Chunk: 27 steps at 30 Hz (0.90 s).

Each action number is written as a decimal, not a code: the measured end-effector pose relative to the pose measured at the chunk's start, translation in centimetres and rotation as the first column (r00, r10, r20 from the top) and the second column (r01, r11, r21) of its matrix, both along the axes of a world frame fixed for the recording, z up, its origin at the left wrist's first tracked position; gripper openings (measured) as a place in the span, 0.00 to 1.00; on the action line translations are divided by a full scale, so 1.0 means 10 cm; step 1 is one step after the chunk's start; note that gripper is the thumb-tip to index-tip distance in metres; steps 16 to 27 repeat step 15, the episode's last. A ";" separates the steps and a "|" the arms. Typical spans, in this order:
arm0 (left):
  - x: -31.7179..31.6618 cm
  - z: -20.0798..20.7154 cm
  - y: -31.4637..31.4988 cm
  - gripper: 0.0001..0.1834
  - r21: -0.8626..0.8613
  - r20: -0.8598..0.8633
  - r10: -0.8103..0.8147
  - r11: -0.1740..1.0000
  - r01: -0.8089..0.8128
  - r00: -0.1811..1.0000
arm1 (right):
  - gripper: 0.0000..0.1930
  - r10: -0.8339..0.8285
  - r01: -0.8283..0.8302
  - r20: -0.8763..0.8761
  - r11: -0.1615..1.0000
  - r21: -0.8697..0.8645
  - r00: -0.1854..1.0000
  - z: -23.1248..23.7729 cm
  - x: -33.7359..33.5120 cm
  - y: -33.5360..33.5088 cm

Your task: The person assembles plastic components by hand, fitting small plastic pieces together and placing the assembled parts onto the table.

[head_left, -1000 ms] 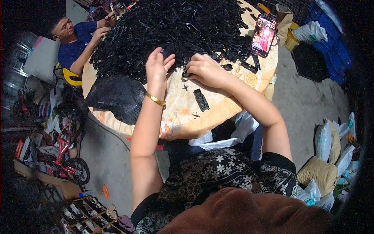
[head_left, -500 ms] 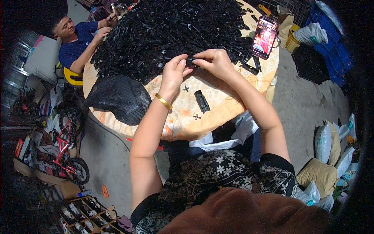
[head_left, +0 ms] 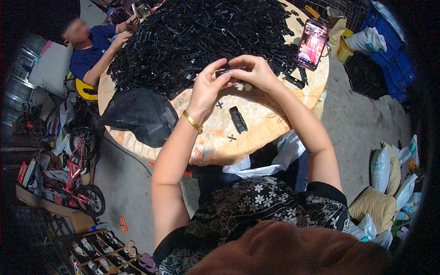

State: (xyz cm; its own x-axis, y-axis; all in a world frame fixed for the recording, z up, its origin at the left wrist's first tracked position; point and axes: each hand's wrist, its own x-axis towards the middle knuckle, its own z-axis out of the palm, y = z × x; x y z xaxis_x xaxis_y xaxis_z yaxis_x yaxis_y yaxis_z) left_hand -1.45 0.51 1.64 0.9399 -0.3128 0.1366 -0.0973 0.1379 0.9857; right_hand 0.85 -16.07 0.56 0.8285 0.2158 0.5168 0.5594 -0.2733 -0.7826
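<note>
Both hands meet over the near edge of a large heap of black plastic parts (head_left: 197, 36). My left hand (head_left: 209, 85) and my right hand (head_left: 256, 73) are closed on a small, dark, elongated plastic part (head_left: 224, 72) between their fingertips; the fingers cover much of it. Below them on the flowered tablecloth (head_left: 208, 137) lies a black rectangular plastic piece (head_left: 238, 120). Two small black cross-shaped pieces (head_left: 232, 137) lie near it, one above and one below. A black mesh bag (head_left: 142, 117) rests left of my left forearm.
A lit phone (head_left: 311, 45) stands at the table's right, beside loose black parts (head_left: 295, 78). Across the left edge sits another person (head_left: 94, 50), hands at the heap. Blue crates (head_left: 389, 50) and stuffed sacks (head_left: 376, 206) stand on the right; a red bicycle (head_left: 75, 169) is at left.
My fingertips have come closer together, and more of the dark part shows between them. My right hand has turned slightly inward. The pieces on the cloth have stayed in place.
</note>
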 end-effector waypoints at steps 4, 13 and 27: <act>-0.03 0.07 -0.02 0.24 -0.159 -0.049 -0.076 0.985 0.068 0.996 | 0.14 0.279 -0.216 -0.451 0.958 0.186 0.848 0.12 -0.03 -0.13; 0.00 -0.04 0.01 0.24 -0.070 -0.095 -0.137 0.989 0.130 0.986 | 0.13 0.283 -0.270 -0.275 0.959 0.086 0.919 0.03 0.11 -0.22; -0.05 -0.12 -0.08 0.28 0.075 -0.170 -0.213 0.971 0.228 0.962 | 0.15 0.223 -0.179 -0.357 0.972 0.153 0.907 0.05 0.21 -0.29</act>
